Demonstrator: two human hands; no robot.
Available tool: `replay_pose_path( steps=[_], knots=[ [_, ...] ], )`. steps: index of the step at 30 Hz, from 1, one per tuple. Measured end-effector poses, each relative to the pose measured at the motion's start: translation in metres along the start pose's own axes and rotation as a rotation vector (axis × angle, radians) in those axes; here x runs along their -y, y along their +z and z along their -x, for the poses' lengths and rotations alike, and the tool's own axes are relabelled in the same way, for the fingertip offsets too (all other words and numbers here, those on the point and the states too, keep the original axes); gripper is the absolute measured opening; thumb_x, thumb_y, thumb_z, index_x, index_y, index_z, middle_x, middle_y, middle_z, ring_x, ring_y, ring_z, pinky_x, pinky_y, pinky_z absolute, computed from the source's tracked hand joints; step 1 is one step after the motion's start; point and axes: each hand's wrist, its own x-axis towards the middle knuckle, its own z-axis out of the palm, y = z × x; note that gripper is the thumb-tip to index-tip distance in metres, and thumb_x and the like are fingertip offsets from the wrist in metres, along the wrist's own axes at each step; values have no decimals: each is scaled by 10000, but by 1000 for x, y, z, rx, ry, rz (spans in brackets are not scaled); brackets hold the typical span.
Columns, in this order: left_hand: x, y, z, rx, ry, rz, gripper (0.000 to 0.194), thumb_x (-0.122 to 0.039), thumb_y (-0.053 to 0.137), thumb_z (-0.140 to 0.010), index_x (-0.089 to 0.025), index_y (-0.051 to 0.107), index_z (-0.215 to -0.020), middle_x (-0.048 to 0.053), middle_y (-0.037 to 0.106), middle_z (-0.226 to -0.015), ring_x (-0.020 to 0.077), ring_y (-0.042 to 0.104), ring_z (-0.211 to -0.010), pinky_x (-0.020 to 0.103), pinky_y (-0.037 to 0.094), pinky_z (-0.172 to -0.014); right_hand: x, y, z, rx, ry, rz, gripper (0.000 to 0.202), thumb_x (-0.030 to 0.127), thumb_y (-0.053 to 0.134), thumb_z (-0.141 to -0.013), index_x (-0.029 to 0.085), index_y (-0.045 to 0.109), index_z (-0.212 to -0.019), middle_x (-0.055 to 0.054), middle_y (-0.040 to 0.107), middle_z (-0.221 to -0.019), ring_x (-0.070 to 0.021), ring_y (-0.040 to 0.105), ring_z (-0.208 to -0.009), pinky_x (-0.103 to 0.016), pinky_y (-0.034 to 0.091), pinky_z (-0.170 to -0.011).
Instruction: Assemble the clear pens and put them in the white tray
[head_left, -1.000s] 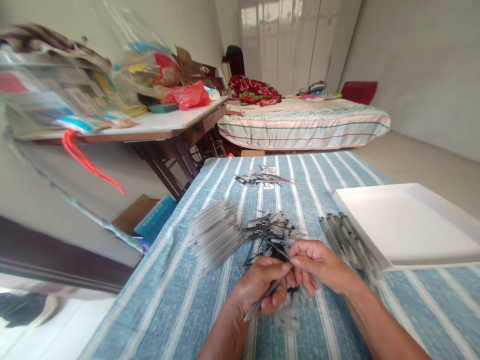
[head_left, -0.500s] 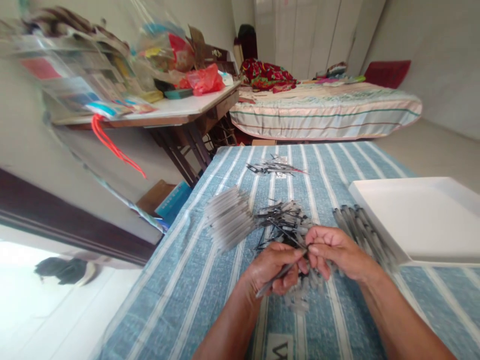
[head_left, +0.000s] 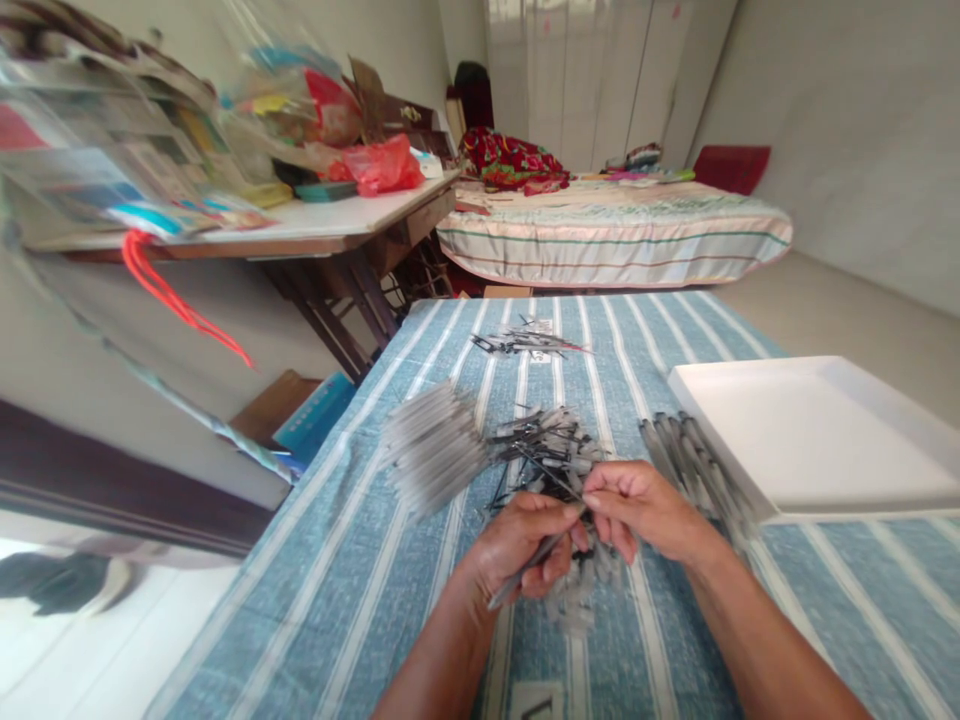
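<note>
My left hand point(head_left: 525, 550) is closed around a grey pen barrel point(head_left: 517, 580), which slants down to the left out of the fingers. At the barrel's upper end, my right hand point(head_left: 637, 505) pinches with thumb and forefinger, touching the left fingertips; what lies in that pinch is too small to make out. Just beyond the hands lies a loose pile of black and clear pen parts point(head_left: 551, 435), partly hidden by them. Left of it, many pale translucent tubes point(head_left: 431, 450) lie side by side. Several grey pens with dark ends point(head_left: 694, 460) lie to the right.
A shallow white box point(head_left: 825, 430) stands at the right on the striped blue cloth point(head_left: 337, 580). Farther back lies a small heap of thin dark sticks point(head_left: 517, 340). A cluttered side table point(head_left: 300, 235) is at the left, with a bed point(head_left: 615, 230) behind.
The whole view has shifted, so everything sits a little farther left. Both hands keep nearly the same grip and place over the pile.
</note>
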Motion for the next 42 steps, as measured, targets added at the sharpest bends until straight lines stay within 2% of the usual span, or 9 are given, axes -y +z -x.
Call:
replay_pose_path(
  steps=[4,8,11,14,18,24,31,35,42],
  knots=[
    [-3,4,7,-41,-9,-147,330,-436,538,-745,-116,591,-686,-39,494,-349,56,309,-215,181,199,-261,3,-9,2,-81,-4,-8,258,408,546,-792,160,499,-738,42,582,-468,-48,429,-259,-131,275,-278],
    [-22,3,30,-173,41,-654,291,-400,508,-766,-165,553,-601,-33,537,-435,60,382,-297,176,254,-320,5,-31,5,-363,-47,-106,253,392,588,-755,162,492,-716,31,584,-456,-49,411,-243,-141,240,-273],
    [-50,-11,48,-366,124,-1259,283,-356,504,-773,-186,560,-553,-8,583,-517,114,536,-464,197,369,-458,4,-41,4,-490,-59,-156,255,380,615,-722,167,484,-674,29,582,-459,-50,409,-242,-152,234,-273],
    [-83,-35,53,-705,2,-1718,247,-323,469,-793,-192,620,-647,63,651,-676,214,619,-688,282,427,-625,2,-38,1,-523,-36,-113,255,384,606,-710,171,482,-644,29,576,-453,-56,406,-236,-163,230,-266],
    [-112,-67,44,-877,-97,-1826,254,-289,433,-807,-154,649,-815,157,660,-878,304,609,-876,398,426,-745,-4,-28,-5,-505,4,-4,223,372,541,-738,178,483,-645,45,557,-445,-65,416,-238,-165,238,-264],
    [-117,-83,30,-903,-180,-1939,273,-257,439,-792,-135,641,-932,180,624,-1015,301,602,-933,382,440,-758,-9,-30,-8,-508,43,150,159,352,480,-763,195,503,-750,66,525,-446,-82,403,-244,-184,233,-275],
    [-116,-84,32,-899,-153,-2001,288,-256,413,-784,-126,618,-939,183,600,-1003,327,610,-888,371,447,-684,8,-63,8,-824,224,959,201,297,434,-794,210,614,-777,-43,653,-678,-190,620,-663,-257,416,-544],
    [-99,-67,29,-919,84,-1918,307,-314,350,-832,-148,605,-881,137,616,-926,278,606,-846,332,421,-677,14,-64,11,-726,531,1241,257,320,423,-809,203,645,-863,-117,680,-868,-268,633,-840,-310,431,-610],
    [-49,-5,4,-639,499,-1404,224,-317,462,-806,-185,598,-685,29,579,-674,154,540,-643,246,368,-608,11,-56,2,-652,603,1305,239,258,461,-777,153,665,-845,-165,680,-877,-282,643,-837,-329,441,-647]
  ],
)
